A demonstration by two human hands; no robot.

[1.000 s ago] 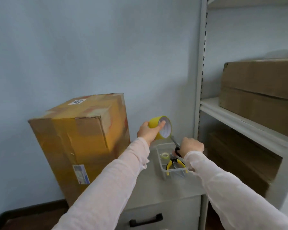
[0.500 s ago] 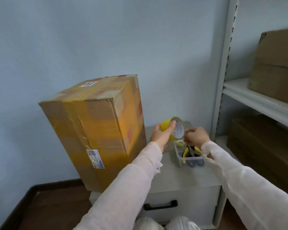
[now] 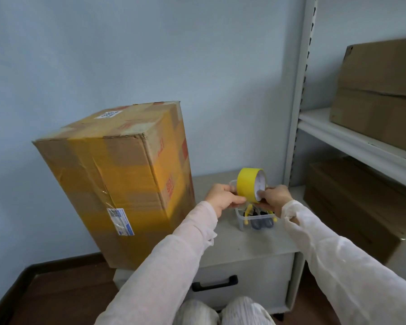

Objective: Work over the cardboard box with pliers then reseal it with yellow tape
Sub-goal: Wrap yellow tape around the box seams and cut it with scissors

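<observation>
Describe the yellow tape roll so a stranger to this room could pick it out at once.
Start at the low grey cabinet between the tall cardboard box and the metal shelving. Above the clear bin on its top, the left hand and right hand hold the yellow tape roll. It is the only bright yellow ring, with a white core.

Upright on the left end of the cabinet (image 3: 256, 245), tall cardboard box (image 3: 127, 184), top closed, banded with yellowish tape. To its right, yellow tape roll (image 3: 247, 184) on edge, white core facing right, pinched by left hand (image 3: 223, 198) and right hand (image 3: 277, 199). Just below, pliers (image 3: 247, 213), yellow handles showing, in clear bin (image 3: 240, 221).
</observation>
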